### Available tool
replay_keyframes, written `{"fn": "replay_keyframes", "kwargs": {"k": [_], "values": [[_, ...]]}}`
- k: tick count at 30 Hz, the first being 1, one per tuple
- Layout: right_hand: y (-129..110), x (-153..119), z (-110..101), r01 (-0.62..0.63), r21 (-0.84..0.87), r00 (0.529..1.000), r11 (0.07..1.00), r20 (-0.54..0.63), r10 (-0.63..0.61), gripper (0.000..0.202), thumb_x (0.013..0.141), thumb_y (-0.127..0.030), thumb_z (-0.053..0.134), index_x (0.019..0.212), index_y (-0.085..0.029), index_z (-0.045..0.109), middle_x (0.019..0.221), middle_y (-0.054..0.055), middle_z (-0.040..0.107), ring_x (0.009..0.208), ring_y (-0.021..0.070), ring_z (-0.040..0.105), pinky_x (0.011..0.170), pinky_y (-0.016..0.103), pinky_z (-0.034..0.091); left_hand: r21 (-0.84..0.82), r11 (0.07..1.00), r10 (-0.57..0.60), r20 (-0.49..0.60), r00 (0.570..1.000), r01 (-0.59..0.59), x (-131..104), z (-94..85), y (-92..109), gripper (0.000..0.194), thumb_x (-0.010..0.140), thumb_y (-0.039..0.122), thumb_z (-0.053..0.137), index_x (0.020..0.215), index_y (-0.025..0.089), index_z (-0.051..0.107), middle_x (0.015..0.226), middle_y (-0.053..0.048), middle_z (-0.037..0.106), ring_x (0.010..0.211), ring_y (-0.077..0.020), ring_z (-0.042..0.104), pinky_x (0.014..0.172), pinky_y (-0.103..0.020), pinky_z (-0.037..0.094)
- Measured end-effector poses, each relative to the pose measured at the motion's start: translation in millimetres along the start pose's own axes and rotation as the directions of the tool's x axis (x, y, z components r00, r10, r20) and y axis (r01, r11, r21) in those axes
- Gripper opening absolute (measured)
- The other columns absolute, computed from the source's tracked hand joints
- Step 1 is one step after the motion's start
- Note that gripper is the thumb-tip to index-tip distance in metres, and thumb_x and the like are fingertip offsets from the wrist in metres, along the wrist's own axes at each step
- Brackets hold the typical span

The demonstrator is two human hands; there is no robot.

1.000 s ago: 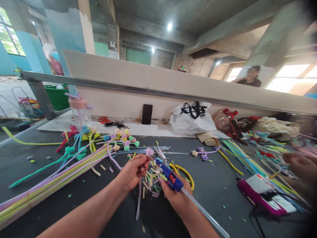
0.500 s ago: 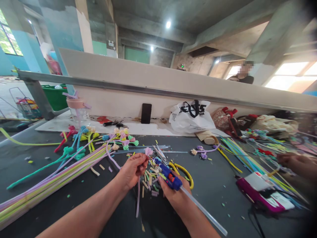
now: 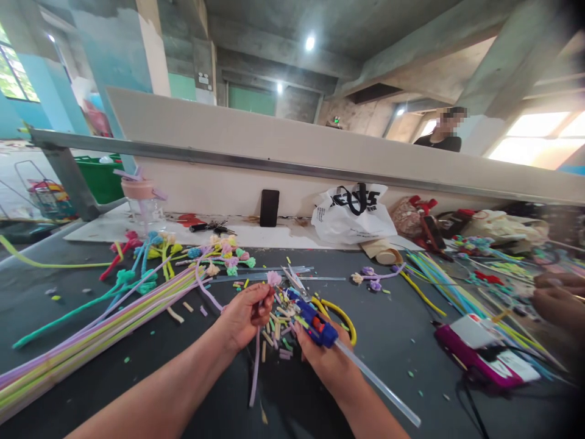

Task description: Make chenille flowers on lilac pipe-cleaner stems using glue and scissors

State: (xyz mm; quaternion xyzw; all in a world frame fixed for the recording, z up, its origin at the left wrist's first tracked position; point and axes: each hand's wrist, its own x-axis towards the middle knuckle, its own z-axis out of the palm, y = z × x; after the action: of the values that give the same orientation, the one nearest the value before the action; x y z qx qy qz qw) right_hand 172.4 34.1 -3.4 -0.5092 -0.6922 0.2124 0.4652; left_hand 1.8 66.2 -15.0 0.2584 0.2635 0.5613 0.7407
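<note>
Pinched in my left hand is a pipe-cleaner flower, its pale purple head above my fingertips and its stem hanging below. My right hand is wrapped round a blue glue gun, nozzle toward the flower; a long clear glue stick juts from its back. The nozzle tip sits close to my left fingers; I cannot tell whether it touches. Yellow-handled scissors lie just beyond the gun. Short cut pipe-cleaner bits are heaped under and between my hands.
Bundled long pipe cleaners and finished flowers lie on the left. A purple flower sprig and a maroon-and-white device are to the right, near another person's hand. A phone and white bag stand behind.
My hands hold nearly the same pose, with the glue gun shifted very slightly. The other person's hand at the right has moved further right.
</note>
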Motion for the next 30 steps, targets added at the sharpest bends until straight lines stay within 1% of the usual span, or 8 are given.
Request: {"fn": "replay_keyframes", "kwargs": {"k": [4, 10, 13, 15, 19, 21, 25, 30], "values": [[1.2, -1.7, 1.0, -0.013, -0.004, 0.999, 1.000, 0.031, 0.013, 0.020, 0.072, -0.036, 0.058, 0.064, -0.018, 0.058, 0.040, -0.002, 0.054, 0.039, 0.0136, 0.053, 0.040, 0.021, 0.043, 0.014, 1.000, 0.008, -0.001, 1.000, -0.008, -2.6, 5.0, -0.5, 0.015, 0.070, 0.022, 0.063, 0.067, 0.011, 0.053, 0.055, 0.003, 0.046, 0.040, -0.0008, 0.032, 0.036, -0.013, 0.015], [-0.1, -1.4, -1.4, -0.055, 0.034, 0.998, 0.998, 0.043, 0.054, 0.021, 0.073, -0.037, 0.057, 0.070, -0.017, 0.062, 0.039, -0.002, 0.054, 0.038, 0.0147, 0.054, 0.041, 0.023, 0.045, 0.108, 0.991, 0.087, -0.057, 0.995, -0.080, -2.7, 9.0, 0.3, 0.021, 0.067, 0.028, 0.067, 0.065, 0.012, 0.053, 0.055, 0.003, 0.047, 0.040, -0.0006, 0.032, 0.037, -0.014, 0.014], [-3.0, 0.2, -4.1, -0.074, 0.007, 0.994, 0.997, 0.086, 0.073, 0.020, 0.073, -0.036, 0.056, 0.071, -0.017, 0.063, 0.038, -0.003, 0.053, 0.038, 0.0151, 0.055, 0.043, 0.023, 0.046, 0.154, 0.981, 0.123, -0.046, 0.991, -0.115, -3.2, 11.3, 0.9, 0.022, 0.067, 0.029, 0.067, 0.065, 0.012, 0.054, 0.056, 0.003, 0.048, 0.042, -0.0012, 0.033, 0.038, -0.015, 0.014], [-4.4, 0.9, -5.3, -0.072, -0.011, 0.995, 0.997, 0.072, 0.072, 0.018, 0.073, -0.035, 0.056, 0.070, -0.018, 0.063, 0.038, -0.003, 0.053, 0.038, 0.0152, 0.056, 0.044, 0.023, 0.047, 0.172, 0.977, 0.133, -0.036, 0.991, -0.125, -3.3, 12.7, 0.8, 0.021, 0.067, 0.029, 0.067, 0.065, 0.012, 0.053, 0.056, 0.002, 0.048, 0.042, -0.0015, 0.033, 0.038, -0.015, 0.014], [-3.4, 1.7, -5.6, -0.109, 0.047, 0.990, 0.993, 0.094, 0.104, 0.015, 0.072, -0.034, 0.056, 0.072, -0.020, 0.061, 0.039, -0.004, 0.053, 0.033, 0.0133, 0.053, 0.036, 0.020, 0.043, 0.221, 0.968, 0.134, -0.056, 0.989, -0.119, -2.4, 14.0, -0.2, 0.019, 0.068, 0.028, 0.065, 0.066, 0.012, 0.054, 0.057, 0.002, 0.049, 0.042, -0.0017, 0.033, 0.038, -0.015, 0.013], [-2.4, 2.3, -5.8, -0.115, 0.068, 0.987, 0.991, 0.116, 0.107, 0.014, 0.072, -0.034, 0.056, 0.070, -0.021, 0.060, 0.038, -0.004, 0.052, 0.032, 0.0128, 0.052, 0.034, 0.020, 0.042, 0.237, 0.964, 0.140, -0.061, 0.988, -0.122, -1.9, 14.5, -0.3, 0.020, 0.067, 0.029, 0.065, 0.066, 0.012, 0.054, 0.057, 0.002, 0.050, 0.041, -0.0020, 0.034, 0.038, -0.015, 0.013], [-3.1, 2.8, -7.4, -0.105, 0.074, 0.989, 0.992, 0.115, 0.096, 0.014, 0.071, -0.034, 0.057, 0.067, -0.021, 0.060, 0.041, -0.003, 0.054, 0.033, 0.0133, 0.054, 0.036, 0.020, 0.044, 0.274, 0.955, 0.137, -0.068, 0.988, -0.114, -2.5, 17.1, 1.5, 0.021, 0.066, 0.029, 0.065, 0.066, 0.012, 0.053, 0.057, 0.002, 0.050, 0.041, -0.0021, 0.034, 0.038, -0.015, 0.015], [-3.4, 1.6, -7.5, -0.128, 0.022, 0.981, 0.992, 0.152, 0.123, 0.025, 0.073, -0.039, 0.056, 0.057, -0.019, 0.057, 0.038, -0.002, 0.053, 0.035, 0.0142, 0.055, 0.039, 0.021, 0.045, 0.346, 0.930, 0.175, -0.115, 0.978, -0.126, -3.5, 20.0, 3.5, 0.021, 0.067, 0.032, 0.061, 0.067, 0.013, 0.053, 0.054, 0.002, 0.050, 0.040, -0.0023, 0.032, 0.038, -0.015, 0.017]]}}
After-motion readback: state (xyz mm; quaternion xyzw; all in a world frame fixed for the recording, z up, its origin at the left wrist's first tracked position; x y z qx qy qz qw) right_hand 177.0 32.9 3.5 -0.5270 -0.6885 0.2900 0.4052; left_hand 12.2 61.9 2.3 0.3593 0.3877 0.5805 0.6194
